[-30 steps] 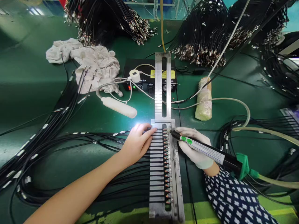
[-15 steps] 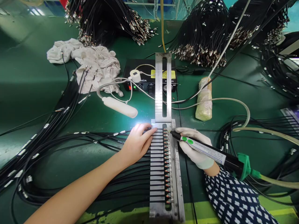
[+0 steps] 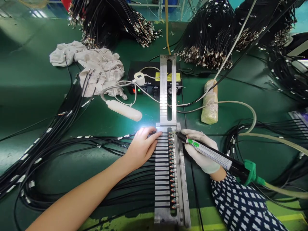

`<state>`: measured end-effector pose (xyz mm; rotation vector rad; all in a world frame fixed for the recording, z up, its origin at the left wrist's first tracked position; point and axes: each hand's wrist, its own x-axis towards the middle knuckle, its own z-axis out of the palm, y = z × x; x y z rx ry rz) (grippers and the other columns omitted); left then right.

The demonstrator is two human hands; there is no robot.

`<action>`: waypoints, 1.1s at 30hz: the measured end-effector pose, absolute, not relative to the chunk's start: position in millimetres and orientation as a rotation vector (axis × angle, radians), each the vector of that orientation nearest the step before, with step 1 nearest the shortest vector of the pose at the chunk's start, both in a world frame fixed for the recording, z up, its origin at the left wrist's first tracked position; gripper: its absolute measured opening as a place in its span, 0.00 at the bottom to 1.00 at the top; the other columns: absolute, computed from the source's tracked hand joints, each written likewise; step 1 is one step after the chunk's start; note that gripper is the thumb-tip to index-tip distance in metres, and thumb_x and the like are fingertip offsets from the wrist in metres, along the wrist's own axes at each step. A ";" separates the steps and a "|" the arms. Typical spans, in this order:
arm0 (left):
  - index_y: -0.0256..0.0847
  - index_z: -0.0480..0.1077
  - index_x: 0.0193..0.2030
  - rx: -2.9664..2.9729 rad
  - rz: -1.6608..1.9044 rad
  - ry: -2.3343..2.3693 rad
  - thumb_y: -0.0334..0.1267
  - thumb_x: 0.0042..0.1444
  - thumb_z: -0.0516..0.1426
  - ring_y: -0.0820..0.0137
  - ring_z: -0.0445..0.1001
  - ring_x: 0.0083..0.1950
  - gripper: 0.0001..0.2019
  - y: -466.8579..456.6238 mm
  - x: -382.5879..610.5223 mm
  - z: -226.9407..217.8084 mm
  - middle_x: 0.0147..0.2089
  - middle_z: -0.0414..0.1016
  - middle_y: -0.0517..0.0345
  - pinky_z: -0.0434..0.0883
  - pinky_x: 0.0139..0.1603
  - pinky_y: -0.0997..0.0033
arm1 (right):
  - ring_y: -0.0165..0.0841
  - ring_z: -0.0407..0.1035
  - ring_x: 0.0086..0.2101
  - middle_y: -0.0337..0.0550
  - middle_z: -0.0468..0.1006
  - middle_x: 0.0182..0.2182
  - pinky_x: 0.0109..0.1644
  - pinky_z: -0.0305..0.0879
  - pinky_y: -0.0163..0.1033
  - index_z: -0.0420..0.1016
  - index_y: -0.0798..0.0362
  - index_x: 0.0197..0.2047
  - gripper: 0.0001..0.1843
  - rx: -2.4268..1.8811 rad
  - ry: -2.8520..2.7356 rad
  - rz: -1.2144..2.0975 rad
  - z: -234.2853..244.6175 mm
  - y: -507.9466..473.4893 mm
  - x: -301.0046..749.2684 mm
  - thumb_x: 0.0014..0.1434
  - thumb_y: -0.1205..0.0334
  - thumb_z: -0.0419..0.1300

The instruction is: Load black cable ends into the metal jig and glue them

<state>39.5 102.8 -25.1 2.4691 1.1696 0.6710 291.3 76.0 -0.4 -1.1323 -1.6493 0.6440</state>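
A long metal jig point(image 3: 181, 179) lies in front of me with a row of black cables point(image 3: 134, 186) clamped in its slots, their small connector tips lined up along a channel. My bare left hand point(image 3: 141, 147) rests flat on the cables at the jig's upper left, fingers stretched out. My gloved right hand point(image 3: 201, 154) grips a black dispensing pen point(image 3: 211, 155) with green stickers and a green rear fitting. The pen's tip touches the topmost connectors in the channel.
A hose point(image 3: 276, 186) trails right from the pen. Behind the jig stand a black controller box point(image 3: 154, 81), a white gooseneck lamp point(image 3: 124, 110), a wrapped roll point(image 3: 210, 102) and a crumpled cloth point(image 3: 96, 67). Bundles of black cables point(image 3: 209, 35) heap along the back and left.
The pen tip has crept a little up the channel toward the top connectors. My left hand has stayed in place.
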 end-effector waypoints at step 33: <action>0.40 0.66 0.60 2.478 0.692 1.153 0.29 0.66 0.51 0.60 0.66 0.55 0.17 103.4 38.9 -24.2 0.55 0.67 0.45 0.69 0.55 0.54 | 0.40 0.80 0.41 0.48 0.84 0.41 0.46 0.79 0.45 0.76 0.50 0.38 0.08 -1.100 -1.697 0.630 2.5 69.6 291.6 0.54 0.69 0.66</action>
